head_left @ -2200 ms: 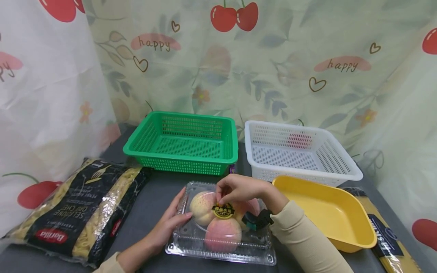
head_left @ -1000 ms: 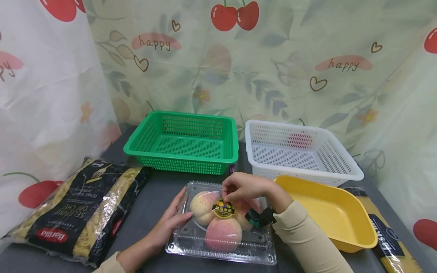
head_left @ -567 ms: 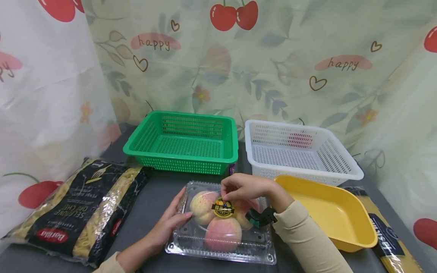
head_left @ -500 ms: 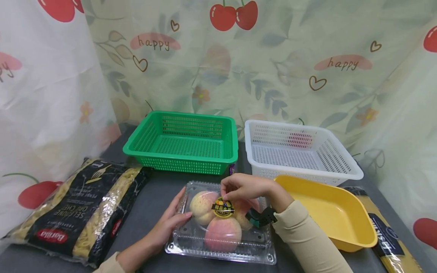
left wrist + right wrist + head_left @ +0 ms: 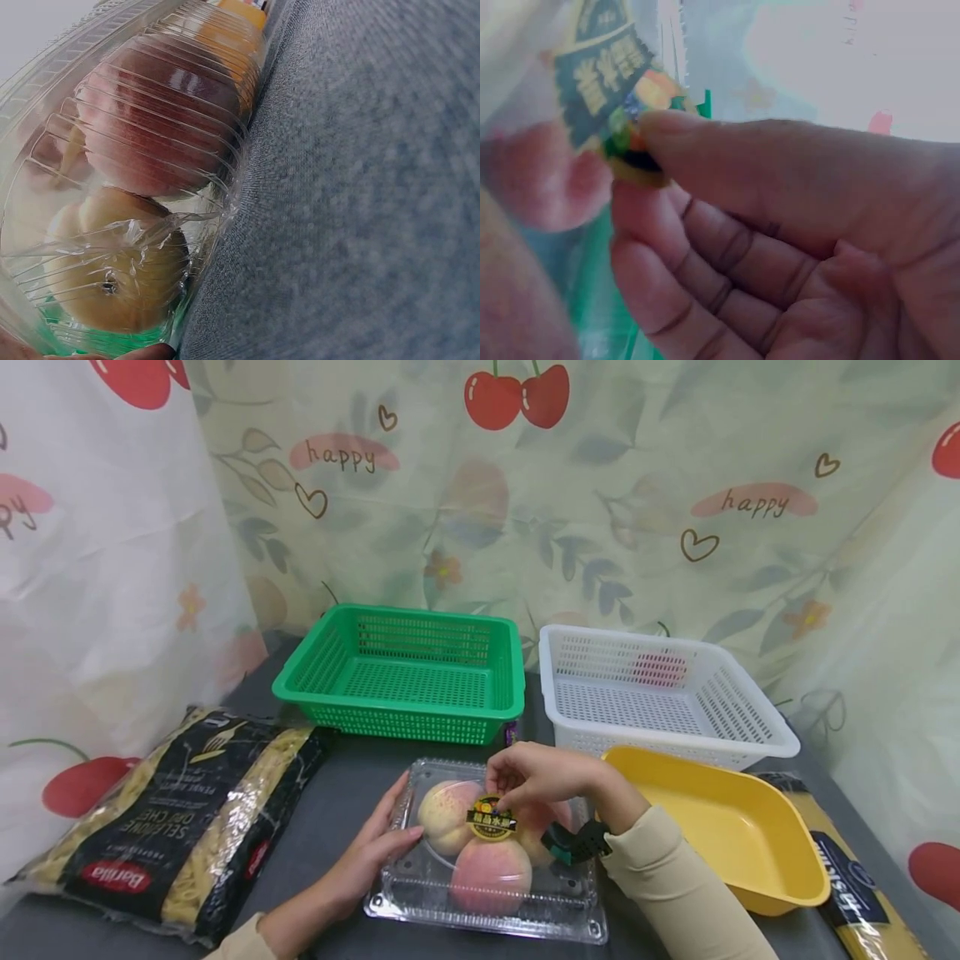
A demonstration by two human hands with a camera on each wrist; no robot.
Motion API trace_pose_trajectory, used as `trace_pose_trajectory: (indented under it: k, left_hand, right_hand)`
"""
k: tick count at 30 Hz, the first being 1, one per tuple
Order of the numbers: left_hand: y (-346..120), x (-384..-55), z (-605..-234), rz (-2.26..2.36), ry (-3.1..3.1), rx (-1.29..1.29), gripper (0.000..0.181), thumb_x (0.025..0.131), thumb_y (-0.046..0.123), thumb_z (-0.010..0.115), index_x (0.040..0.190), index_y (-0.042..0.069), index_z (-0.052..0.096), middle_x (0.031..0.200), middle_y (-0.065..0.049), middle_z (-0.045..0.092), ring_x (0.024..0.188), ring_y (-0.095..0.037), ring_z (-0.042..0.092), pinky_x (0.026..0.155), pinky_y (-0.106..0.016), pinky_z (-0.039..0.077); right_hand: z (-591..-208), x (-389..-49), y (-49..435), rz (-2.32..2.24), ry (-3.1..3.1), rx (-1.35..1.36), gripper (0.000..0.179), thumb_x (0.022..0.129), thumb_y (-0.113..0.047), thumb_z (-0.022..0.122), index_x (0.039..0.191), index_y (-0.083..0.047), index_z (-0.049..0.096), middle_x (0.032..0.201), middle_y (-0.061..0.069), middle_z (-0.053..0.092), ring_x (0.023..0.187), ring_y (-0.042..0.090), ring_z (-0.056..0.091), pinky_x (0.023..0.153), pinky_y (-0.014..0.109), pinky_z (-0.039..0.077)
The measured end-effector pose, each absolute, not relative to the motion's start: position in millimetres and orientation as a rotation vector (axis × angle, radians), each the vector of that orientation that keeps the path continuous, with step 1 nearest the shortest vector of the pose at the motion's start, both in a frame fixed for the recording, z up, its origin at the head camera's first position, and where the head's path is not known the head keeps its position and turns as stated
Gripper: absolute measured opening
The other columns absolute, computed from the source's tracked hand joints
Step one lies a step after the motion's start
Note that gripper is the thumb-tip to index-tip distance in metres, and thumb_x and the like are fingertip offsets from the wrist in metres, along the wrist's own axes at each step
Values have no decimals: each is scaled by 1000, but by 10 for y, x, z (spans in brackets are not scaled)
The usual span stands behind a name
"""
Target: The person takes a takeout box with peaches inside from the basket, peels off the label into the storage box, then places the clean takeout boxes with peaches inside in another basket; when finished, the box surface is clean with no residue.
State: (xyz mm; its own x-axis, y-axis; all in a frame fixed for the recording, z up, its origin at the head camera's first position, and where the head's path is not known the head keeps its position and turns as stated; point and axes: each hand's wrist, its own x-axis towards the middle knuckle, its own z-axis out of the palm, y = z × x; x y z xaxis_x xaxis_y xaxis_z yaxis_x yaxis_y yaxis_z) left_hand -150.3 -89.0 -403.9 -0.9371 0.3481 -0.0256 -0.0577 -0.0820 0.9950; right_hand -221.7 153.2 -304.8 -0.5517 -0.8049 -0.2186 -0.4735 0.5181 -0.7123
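Left grip (image 5: 371,852): bare hand, holding the left edge of a clear rectangular plastic box (image 5: 420,906) of pink-and-yellow round peaches (image 5: 491,868), near centre, dark grey desk (image 5: 337,810); on its lid, a round gold-and-black sticker (image 5: 491,822); right grip (image 5: 538,774): thumb and finger pinching the sticker's far edge; advised: low, slow peel, box pressed firmly, lest the sticker tear
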Motion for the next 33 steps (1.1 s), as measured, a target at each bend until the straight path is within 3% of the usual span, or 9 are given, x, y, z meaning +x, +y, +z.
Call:
trace_pose_trajectory:
  k: [7,14,29,33]
  left_hand:
    - [-877,-1510,-4041,2098,1922,312,79,90,19,51,151,15,1,157,-17,-2,144,-33,1,112,-49,16]
    - [-871,-1506,-4055,2103,1924,325,79,90,19,51,151,14,1,157,-18,-2,144,-33,1,112,-50,17]
    - [-883,-1499,-4049,2107,1917,321,80,90,18,51,151,15,1,156,-19,-2,143,-33,2,112,-50,17]
    - [-888,-1498,-4051,2112,1920,323,80,90,17,51,151,14,1,156,-19,-1,143,-34,1,112,-51,18]
  right_hand:
    - [-3039,-2191,1557,-811,2261,-978,12,82,-5,69,91,-1,63,80,2,63,71,6,55,68,18,51]
    - [-3042,-2184,1586,-775,2276,-966,10,81,-9,70,79,-2,64,70,-2,60,62,4,51,59,17,47]
    - [-3071,-2186,1624,-791,2182,-960,15,90,-13,60,78,-5,55,63,-3,47,48,10,41,42,17,34]
    - [-3079,-2191,1614,-801,2185,-987,15,91,-12,59,79,-4,56,63,-3,46,51,8,41,46,17,34]
